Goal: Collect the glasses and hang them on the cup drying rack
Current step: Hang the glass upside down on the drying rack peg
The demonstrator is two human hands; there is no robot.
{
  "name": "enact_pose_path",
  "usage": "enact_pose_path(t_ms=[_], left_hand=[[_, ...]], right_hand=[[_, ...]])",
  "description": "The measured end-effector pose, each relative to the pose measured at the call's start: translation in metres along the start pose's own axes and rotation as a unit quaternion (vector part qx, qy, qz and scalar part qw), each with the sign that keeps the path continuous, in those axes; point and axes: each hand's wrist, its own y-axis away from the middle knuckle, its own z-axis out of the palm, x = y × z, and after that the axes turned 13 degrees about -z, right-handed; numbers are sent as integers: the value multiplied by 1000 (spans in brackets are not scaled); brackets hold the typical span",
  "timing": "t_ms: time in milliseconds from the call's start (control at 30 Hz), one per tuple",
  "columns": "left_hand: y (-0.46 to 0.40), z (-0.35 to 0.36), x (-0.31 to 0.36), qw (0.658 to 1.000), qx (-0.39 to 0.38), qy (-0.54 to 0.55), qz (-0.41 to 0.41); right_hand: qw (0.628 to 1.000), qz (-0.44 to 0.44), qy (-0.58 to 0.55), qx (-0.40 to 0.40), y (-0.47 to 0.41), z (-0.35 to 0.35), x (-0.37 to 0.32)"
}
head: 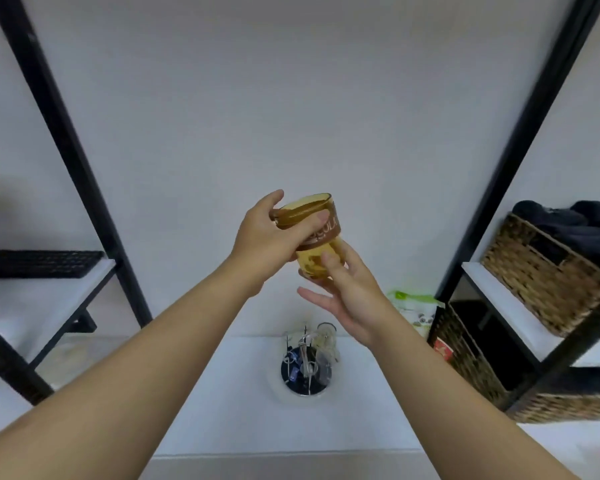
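A: What's visible of the person?

B: Two forearms and both hands, nothing else. Left hand [271, 233], right hand [347, 292].

A: Sleeves?

B: None in frame. Both arms bare from the near edge of the view up to the wrists.

A: Gloves, watch, rings, bands?

B: No gloves. Wrists and the fingers [312, 221] that show carry nothing. Nails short, unpainted as far as the blur allows.

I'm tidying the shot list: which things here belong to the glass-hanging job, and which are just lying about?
Job: amber glass, held by left hand and right hand; drying rack with clear glass on it.
Lying about: keyboard, wicker basket, green-topped packet.
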Motion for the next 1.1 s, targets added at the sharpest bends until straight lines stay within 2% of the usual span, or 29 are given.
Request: enact_pose_path(t_ms=[167, 400, 500, 600, 767, 933, 1100], left_hand=[[-20, 21, -59, 996, -43, 63, -45], [-52, 47, -172, 994, -88, 49, -50], [-66, 56, -232, 992, -88, 40, -79], [-80, 67, -305, 989, -42, 28, -137], [-91, 86, -412, 984, 4, -94, -152], [-108, 102, -469, 973, 26, -196, -116], [-119, 117, -490, 969, 26, -229, -83]], right_hand=[[986, 56, -149, 55, 8, -16, 53], [981, 66, -145, 114, 4, -72, 138], [987, 56, -81, 125, 2, -110, 172], [987, 48, 1, 150, 2, -143, 200], [972, 32, 191, 133, 4, -177, 244], [910, 8, 414, 9, -9, -192, 283], [849, -6, 523, -75, -20, -197, 314]])
